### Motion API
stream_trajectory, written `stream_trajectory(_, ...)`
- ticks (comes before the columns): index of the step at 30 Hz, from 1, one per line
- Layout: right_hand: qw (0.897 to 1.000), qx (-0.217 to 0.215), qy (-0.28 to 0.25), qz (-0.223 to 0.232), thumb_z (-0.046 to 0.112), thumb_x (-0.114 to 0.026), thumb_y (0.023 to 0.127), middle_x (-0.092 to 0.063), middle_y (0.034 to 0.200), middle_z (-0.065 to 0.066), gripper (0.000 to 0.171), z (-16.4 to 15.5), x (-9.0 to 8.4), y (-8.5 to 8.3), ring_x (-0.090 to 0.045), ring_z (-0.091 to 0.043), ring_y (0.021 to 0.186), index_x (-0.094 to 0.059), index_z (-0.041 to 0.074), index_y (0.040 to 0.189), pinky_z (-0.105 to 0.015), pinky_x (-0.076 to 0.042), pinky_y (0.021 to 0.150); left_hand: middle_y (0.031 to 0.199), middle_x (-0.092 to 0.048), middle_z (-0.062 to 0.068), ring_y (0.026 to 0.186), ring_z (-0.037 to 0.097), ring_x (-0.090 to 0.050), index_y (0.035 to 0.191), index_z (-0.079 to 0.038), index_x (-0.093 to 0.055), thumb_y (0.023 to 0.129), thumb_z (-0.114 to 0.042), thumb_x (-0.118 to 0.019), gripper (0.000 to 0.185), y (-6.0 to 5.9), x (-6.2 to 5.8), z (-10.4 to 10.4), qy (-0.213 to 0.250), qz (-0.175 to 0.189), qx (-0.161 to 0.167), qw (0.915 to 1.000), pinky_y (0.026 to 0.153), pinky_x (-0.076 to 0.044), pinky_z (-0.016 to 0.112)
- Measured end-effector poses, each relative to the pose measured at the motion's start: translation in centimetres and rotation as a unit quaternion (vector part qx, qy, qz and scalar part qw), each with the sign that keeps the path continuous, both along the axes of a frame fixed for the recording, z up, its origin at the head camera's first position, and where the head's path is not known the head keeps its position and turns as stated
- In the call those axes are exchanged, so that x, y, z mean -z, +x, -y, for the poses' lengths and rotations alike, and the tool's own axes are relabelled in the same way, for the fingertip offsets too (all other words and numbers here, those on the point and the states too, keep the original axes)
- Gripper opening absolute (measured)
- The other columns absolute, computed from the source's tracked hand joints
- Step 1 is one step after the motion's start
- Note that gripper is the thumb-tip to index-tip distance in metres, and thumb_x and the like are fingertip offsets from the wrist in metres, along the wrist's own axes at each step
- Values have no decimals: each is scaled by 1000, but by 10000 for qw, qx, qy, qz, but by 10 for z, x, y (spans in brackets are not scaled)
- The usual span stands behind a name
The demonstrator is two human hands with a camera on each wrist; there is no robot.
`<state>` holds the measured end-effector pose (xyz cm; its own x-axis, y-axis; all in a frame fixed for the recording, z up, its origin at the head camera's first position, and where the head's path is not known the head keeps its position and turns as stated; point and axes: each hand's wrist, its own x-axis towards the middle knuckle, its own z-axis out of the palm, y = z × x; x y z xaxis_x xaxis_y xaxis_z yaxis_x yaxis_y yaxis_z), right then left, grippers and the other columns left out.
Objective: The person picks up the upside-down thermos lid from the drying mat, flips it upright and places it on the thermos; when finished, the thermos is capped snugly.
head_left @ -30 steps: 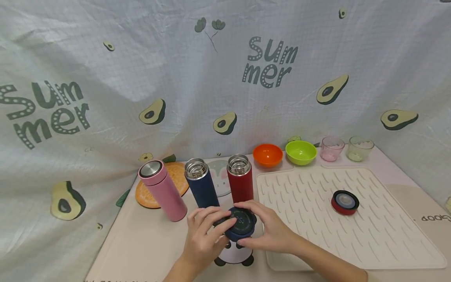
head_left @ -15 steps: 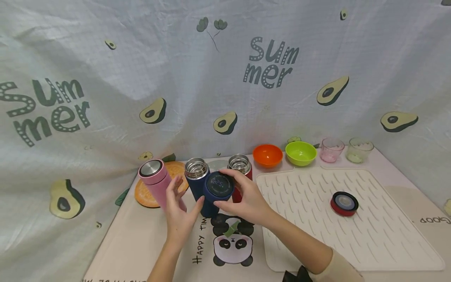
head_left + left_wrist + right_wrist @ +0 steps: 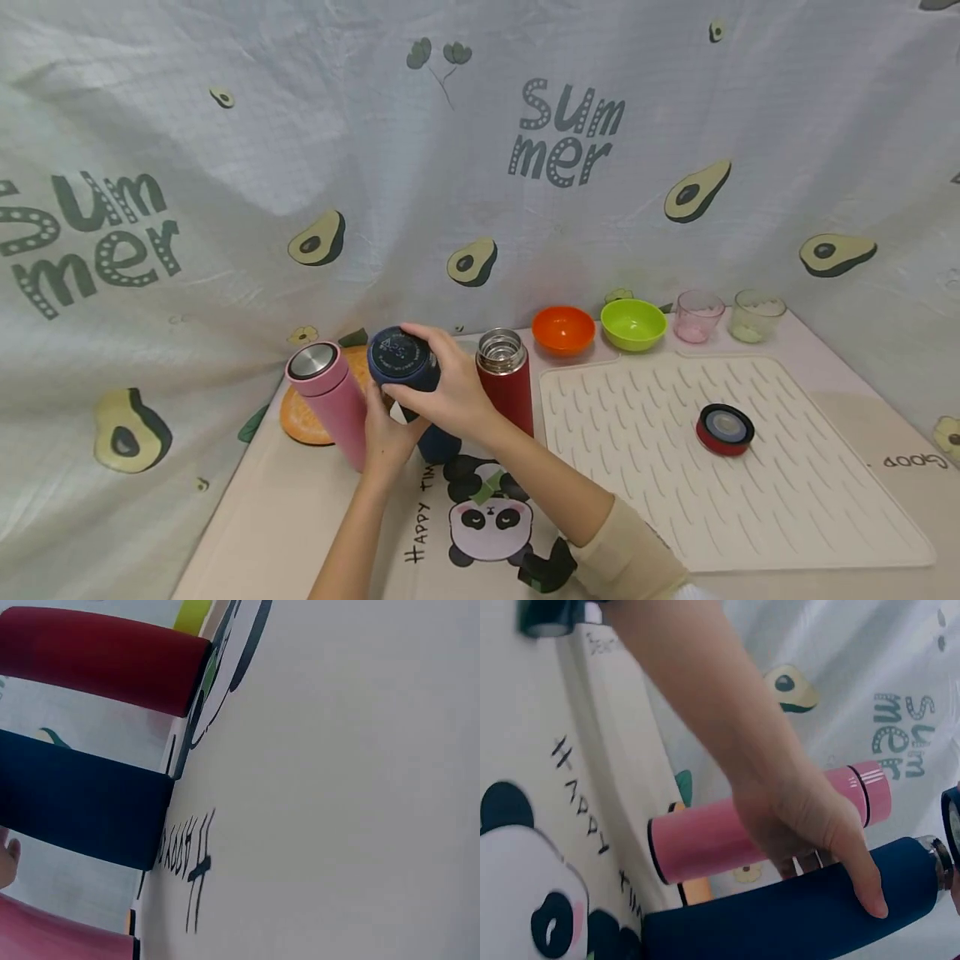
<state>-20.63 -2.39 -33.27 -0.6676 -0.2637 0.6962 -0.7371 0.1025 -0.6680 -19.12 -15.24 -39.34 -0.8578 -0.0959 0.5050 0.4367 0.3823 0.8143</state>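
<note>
Navy bottle: matte navy flask (image 3: 438,440), upright at the front of the panda mat (image 3: 487,525); in the right wrist view its steel mouth shows just short of the cap.
Cap: navy lid (image 3: 401,357) with faint printed writing on its round top, held over the navy bottle's mouth, tipped slightly; whether it is seated cannot be told.
Right hand: right hand (image 3: 442,392) has fingers curled round the navy lid from the side, gripping it.
Left hand: left hand (image 3: 386,433) wraps the navy bottle's body, thumb laid along it, steadying it.
Neighbours: pink flask (image 3: 330,400), capped, stands just left of the navy bottle and close to the left hand; red flask (image 3: 510,387), open-mouthed, just right of it.
Farther off: red lid (image 3: 724,429) lies on the ribbed drying mat (image 3: 675,500), well to the right of the navy bottle.
Risk: a tilted lid could probably cross-thread or jam; a knuckle or elbow may nudge the pink flask or red flask over, since both stand so close.
</note>
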Motion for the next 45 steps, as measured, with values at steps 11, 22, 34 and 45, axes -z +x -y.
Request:
stream_trajectory(11,9966,-149,-263,762,12,-73,77,-49,121,-11,62,10,14,-21,-53,-20,104,-43,9,132,-26,-48,83,136,-33,13,121,18,-38,139,-3,-18,79,10,-63,76,-17,26,4,1106,333,955,9887,104,-28,43)
stream_trajectory(22,9918,-460,-352,1139,-1,-70,75,-43,121,-19,61,6,-6,-7,-47,-25,107,-39,-3,128,-27,-45,88,134,-36,4,122,14,-38,138,-3,-20,85,0,-61,66,-22,37,6,1175,-467,1462,9811,102,-30,24)
stream_trajectory(34,9933,-263,-193,1111,12,-78,72,-39,121,-10,71,12,17,-29,-45,-19,107,-39,11,132,-25,-45,87,133,-38,4,123,19,-37,137,-3,-21,86,-2,-62,65,-25,38,6,1149,-748,1724,9754,103,-29,26)
stream_trajectory(45,9881,-620,-123,1402,16,-68,81,-45,128,-11,69,9,13,-31,-54,-21,107,-31,13,139,-30,-48,86,136,-36,4,126,15,-33,138,-7,-21,85,3,-60,66,-24,37,6,1217,-409,1543,9796,105,-26,27)
